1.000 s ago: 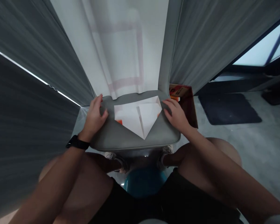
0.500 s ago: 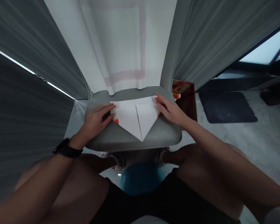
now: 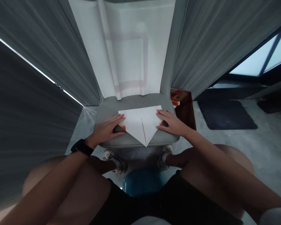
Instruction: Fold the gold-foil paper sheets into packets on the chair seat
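Note:
A sheet of white paper (image 3: 135, 122), folded to a point at its near end, lies on the seat of a grey padded chair (image 3: 110, 104). A seam runs from its middle down to the tip, and a small orange patch shows at its left edge. My left hand (image 3: 111, 126) rests with its fingers stretched onto the paper's left corner, the thumb apart on the seat. On the right corner lies my right hand (image 3: 170, 122), fingers extended and spread, thumb lower down. Both hands are open and press the paper from above.
A white cloth (image 3: 128, 59) covers the chair's backrest. Right of the chair stands a red-brown cardboard box (image 3: 187, 109), with a dark mat (image 3: 227, 115) farther right on the floor. Grey curtains (image 3: 79, 62) hang on both sides. A teal stool (image 3: 142, 182) is beneath me.
The camera view has shifted, so chair and paper appear lower and slightly right. My fingers, earlier at the paper's side edges, now lie flatter on its corners. The folded shape looks the same.

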`<move>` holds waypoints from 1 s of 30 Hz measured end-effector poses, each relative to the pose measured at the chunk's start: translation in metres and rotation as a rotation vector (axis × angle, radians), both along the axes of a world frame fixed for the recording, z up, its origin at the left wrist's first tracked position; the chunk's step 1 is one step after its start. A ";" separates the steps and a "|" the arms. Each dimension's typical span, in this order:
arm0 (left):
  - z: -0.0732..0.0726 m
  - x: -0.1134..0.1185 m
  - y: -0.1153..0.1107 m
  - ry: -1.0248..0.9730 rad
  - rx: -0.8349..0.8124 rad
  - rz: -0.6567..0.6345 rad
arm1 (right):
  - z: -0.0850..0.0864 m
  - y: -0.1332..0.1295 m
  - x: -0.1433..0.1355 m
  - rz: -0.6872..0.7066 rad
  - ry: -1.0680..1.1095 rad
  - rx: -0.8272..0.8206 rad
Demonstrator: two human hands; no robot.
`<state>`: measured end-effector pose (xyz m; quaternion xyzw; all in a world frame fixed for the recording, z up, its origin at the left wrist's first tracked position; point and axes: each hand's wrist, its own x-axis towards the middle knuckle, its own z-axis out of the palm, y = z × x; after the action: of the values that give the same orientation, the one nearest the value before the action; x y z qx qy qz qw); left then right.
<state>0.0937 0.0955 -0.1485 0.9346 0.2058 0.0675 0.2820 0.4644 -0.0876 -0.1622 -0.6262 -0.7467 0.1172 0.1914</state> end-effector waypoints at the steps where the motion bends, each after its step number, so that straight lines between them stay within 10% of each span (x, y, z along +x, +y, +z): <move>1: -0.001 -0.005 -0.007 -0.016 0.012 -0.008 | -0.001 -0.011 -0.002 0.012 -0.004 0.001; 8: -0.017 -0.034 -0.045 -0.123 0.150 -0.036 | -0.003 -0.061 -0.021 0.056 -0.021 0.035; 30: -0.019 -0.029 -0.044 -0.194 0.148 0.035 | -0.001 -0.070 -0.047 -0.191 0.176 0.110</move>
<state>0.0648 0.0515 -0.1673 0.9382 0.1881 0.1777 0.2297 0.4173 -0.1578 -0.1632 -0.6702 -0.6693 0.1121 0.3005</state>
